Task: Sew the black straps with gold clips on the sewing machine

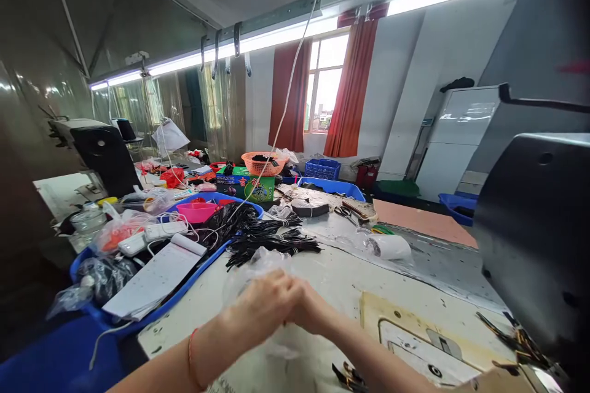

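My left hand (260, 304), with a red string round its wrist, and my right hand (302, 304) meet above the pale sewing table (332, 270). Both are closed, their fingers bent in and mostly hidden behind the backs of the hands. A clear plastic bag (262, 263) bunches out beyond them, and more thin plastic shows below, blurred. Just past the bag lie bundles of black strips (276, 239), tied in the middle. To the right of my right forearm is the yellowed plate of a sewing machine (369, 307).
The black machine head (530, 227) stands close on the right. On the left, a blue tub (184, 288) holds a notepad (159, 276), a power strip (152, 234) and bags. Scissors (345, 215), a plastic roll (391, 247) and an orange basket (262, 163) on a green box (249, 186) are farther back.
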Tool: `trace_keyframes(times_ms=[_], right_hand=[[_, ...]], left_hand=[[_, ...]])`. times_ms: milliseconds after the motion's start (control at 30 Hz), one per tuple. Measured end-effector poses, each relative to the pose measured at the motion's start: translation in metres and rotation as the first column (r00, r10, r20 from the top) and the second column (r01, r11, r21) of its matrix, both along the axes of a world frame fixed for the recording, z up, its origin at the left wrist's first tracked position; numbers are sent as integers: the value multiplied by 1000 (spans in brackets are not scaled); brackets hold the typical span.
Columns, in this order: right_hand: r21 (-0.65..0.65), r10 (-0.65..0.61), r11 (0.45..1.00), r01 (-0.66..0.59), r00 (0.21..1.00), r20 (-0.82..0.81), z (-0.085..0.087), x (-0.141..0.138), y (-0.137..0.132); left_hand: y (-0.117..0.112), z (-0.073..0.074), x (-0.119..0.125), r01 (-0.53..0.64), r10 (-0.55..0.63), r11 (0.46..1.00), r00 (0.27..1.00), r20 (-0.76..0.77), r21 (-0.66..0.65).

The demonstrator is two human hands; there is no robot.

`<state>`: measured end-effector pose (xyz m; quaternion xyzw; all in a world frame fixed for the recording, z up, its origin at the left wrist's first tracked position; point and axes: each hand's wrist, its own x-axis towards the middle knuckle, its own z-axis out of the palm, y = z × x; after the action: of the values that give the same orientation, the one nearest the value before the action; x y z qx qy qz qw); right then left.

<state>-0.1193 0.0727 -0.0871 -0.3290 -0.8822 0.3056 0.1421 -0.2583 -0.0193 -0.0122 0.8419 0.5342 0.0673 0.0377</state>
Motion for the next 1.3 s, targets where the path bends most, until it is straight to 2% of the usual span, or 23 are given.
trace_keyframes(times_ms=[100, 200, 267, 433, 533, 600, 667, 800, 933, 1033, 1100, 1200, 1300], right_hand=[[30, -89, 996, 84, 941, 327, -6, 33, 16], [10, -123, 991, 136, 857, 500, -2, 71, 25], [28, -134, 990, 141, 839, 527, 7, 86, 23], [120, -167, 984, 131, 915, 368, 31, 79, 11], [94, -124, 991, 100, 946, 301, 24, 73, 17], [46, -126, 992, 118, 946, 299, 11, 76, 26], [-23, -132, 989, 146, 945, 298, -3, 82, 32], [-124, -124, 980, 156, 964, 237, -25, 85, 34], [-155, -264, 945, 288, 951, 159, -37, 90, 38], [-132, -356, 916, 378, 920, 164, -34, 102, 41], [-71, -383, 914, 399, 908, 170, -24, 108, 34], [68, -368, 930, 362, 922, 120, -6, 115, 3], [170, -282, 950, 264, 955, 95, -1, 124, -43]], left_hand=[[24, -31, -50, -178, 181, 980, 983, 18, -86], [31, -51, -81, -169, 197, 963, 973, 124, -210], [33, -56, -79, -129, 194, 954, 954, 228, -271], [50, -49, -28, -96, 225, 956, 849, 479, -278], [65, -48, -14, -64, 222, 960, 768, 601, -274], [71, -54, -25, -41, 256, 945, 711, 655, -326], [72, -63, -49, -38, 353, 900, 645, 677, -434], [54, -82, -98, 48, 496, 807, 484, 721, -589], [35, -87, -118, 162, 540, 759, 386, 748, -631], [38, -82, -111, 152, 547, 762, 371, 751, -630], [46, -79, -99, 84, 544, 780, 399, 738, -620], [56, -72, -73, -111, 533, 825, 480, 697, -554], [57, -62, -41, -339, 494, 869, 554, 670, -361]])
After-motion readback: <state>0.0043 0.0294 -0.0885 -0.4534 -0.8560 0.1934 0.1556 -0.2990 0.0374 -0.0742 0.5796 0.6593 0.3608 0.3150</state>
